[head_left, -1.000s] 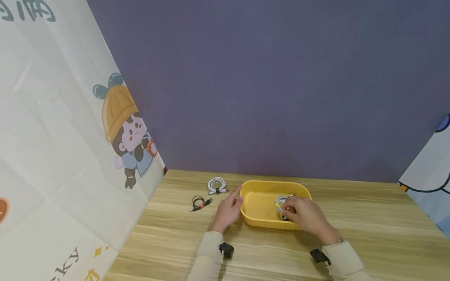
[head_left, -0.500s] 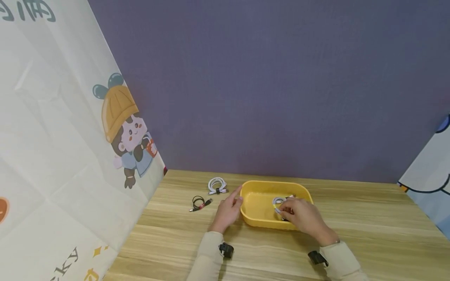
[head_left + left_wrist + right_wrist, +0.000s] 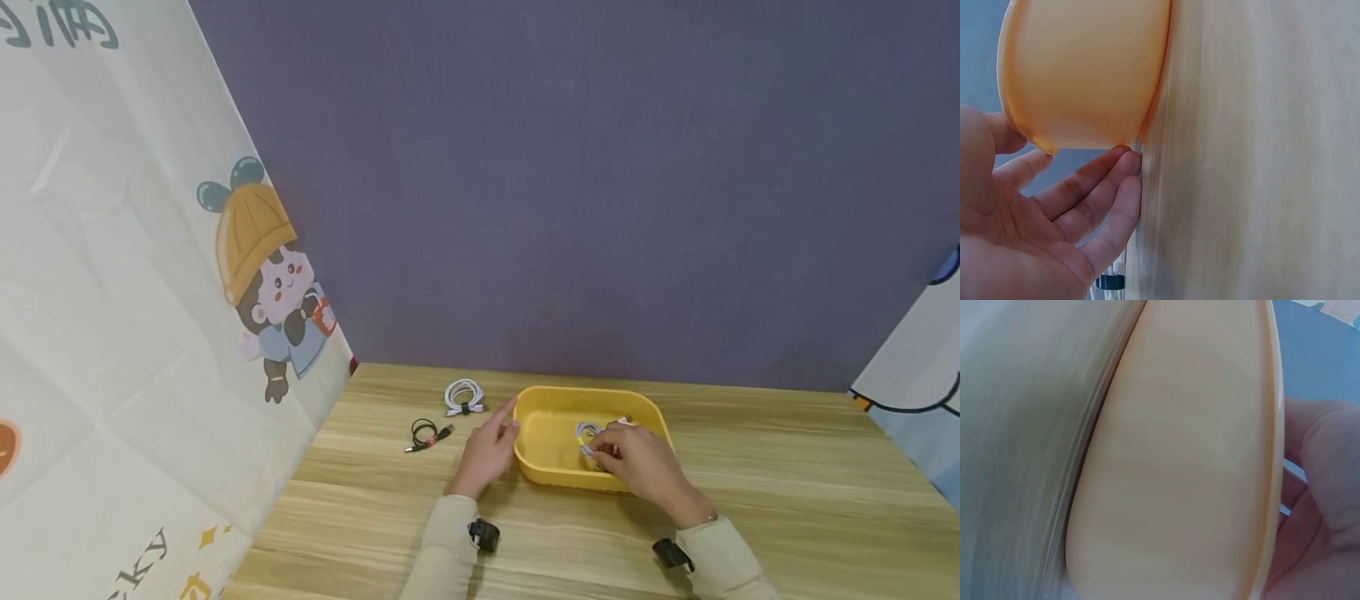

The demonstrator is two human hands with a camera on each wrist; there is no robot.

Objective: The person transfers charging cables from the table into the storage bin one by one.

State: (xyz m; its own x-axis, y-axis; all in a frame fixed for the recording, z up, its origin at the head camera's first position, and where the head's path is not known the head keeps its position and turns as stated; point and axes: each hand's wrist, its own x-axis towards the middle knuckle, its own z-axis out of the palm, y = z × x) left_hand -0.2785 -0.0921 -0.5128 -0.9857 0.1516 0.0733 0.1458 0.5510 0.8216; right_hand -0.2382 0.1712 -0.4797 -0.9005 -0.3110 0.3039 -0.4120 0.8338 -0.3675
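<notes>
Fig.: Right hand (image 3: 637, 462) pinches white coiled cable (image 3: 588, 435) inside yellow tray (image 3: 551, 475), lower centre.
Light, floppy; likely best held at bundled loops. Left hand (image 3: 487, 446), fingers relaxed, rests at tray's left wall.

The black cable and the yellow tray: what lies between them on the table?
In the head view, the left hand rests between the black cable and the yellow tray, touching the tray's left wall.

Readable text sat only on cartoon-print sheet (image 3: 150, 333) at left, head view:
- top left corner: large grey-green characters, cropped by frame edge, not legible
- bottom edge: slanted dark letters "ky", word start cut off
- nothing legible on yellow tray (image 3: 547, 471), cables, wrist views
</notes>
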